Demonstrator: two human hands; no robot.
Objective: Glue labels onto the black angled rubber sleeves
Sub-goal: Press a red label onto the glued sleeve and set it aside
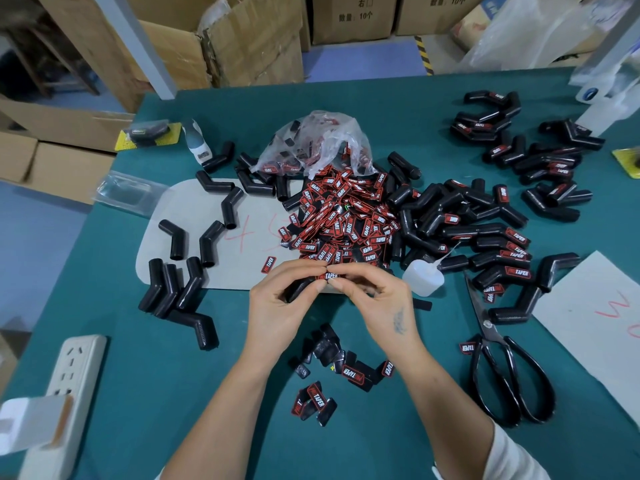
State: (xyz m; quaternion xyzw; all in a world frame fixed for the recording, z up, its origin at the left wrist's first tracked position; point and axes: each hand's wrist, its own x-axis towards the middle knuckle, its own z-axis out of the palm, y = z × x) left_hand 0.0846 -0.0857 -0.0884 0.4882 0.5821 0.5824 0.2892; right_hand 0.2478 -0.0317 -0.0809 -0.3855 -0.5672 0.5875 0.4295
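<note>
1. Sleeve (300,289) sits low at the centre, above the teal counter (173,393), with a label (331,276) pressed on top.
2. Left hand (280,306) has its grip closed around the sleeve; right hand (377,299) pinches the label's edge.
3. Label pile (341,216) lies just behind, glue bottle (422,275) and scissors (502,368) to the right.
4. Boxes (249,39) stand beyond the counter.
</note>
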